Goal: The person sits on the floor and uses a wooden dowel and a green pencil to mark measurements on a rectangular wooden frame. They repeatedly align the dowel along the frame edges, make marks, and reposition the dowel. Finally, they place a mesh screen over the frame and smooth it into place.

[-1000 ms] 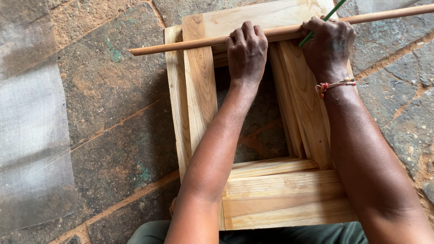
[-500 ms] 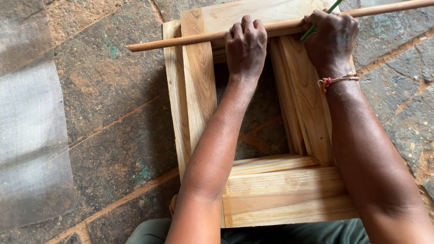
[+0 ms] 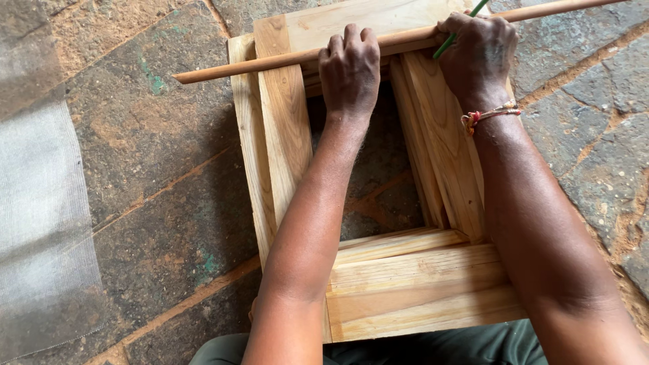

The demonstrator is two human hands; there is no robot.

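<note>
A square frame of pale wooden boards (image 3: 284,135) lies flat on the stone floor. Across its far side rests a long thin wooden stick (image 3: 257,65), running from left to upper right. My left hand (image 3: 350,67) presses down on the stick over the frame's far board, fingers curled over it. My right hand (image 3: 477,57) is closed on a green pencil (image 3: 460,30), its fist against the stick above the frame's right board. A red and yellow thread is tied round my right wrist.
The floor is rough stone slabs (image 3: 155,176) with reddish joints. A sheet of fine grey mesh (image 3: 40,223) lies at the left edge. My knees in dark green cloth (image 3: 433,348) show at the bottom, just under the frame's near board.
Both hands and the stick have stayed almost where they were; the stick and hands sit slightly higher in view than a second ago.
</note>
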